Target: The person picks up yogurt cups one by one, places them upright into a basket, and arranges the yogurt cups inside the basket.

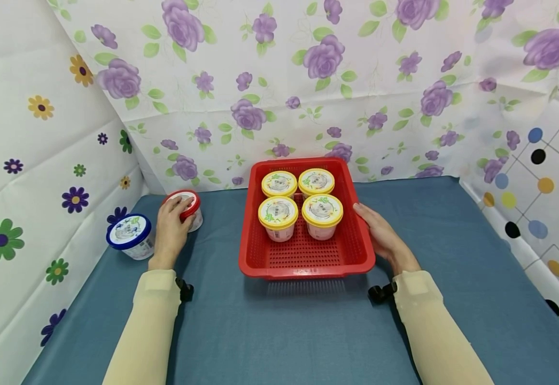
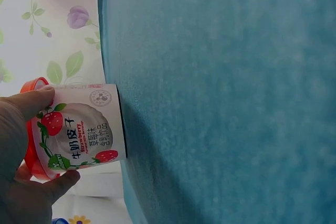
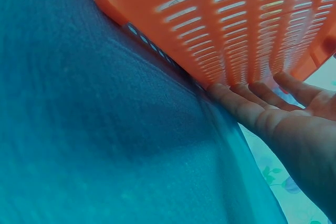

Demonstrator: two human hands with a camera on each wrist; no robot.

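My left hand [image 1: 171, 231] holds a paper cup with a red lid [image 1: 195, 220], fingers over the lid's edge. In the left wrist view the strawberry-printed cup [image 2: 79, 132] stands with its base on the cloth, thumb and fingers on opposite sides. A cup with a blue lid [image 1: 129, 231] is just left of that hand. My right hand [image 1: 384, 238] touches the right wall of a red plastic basket [image 1: 279, 261]. Its fingers [image 3: 236, 100] lie fairly straight against the slotted wall in the right wrist view. Several yellow-lidded cups [image 1: 322, 209] stand inside the basket.
A blue cloth [image 1: 299, 342] covers the table. Behind it hangs a white sheet with purple flowers [image 1: 248, 115]. Patterned sheets also bound the left side [image 1: 34, 203] and the right side [image 1: 549, 214].
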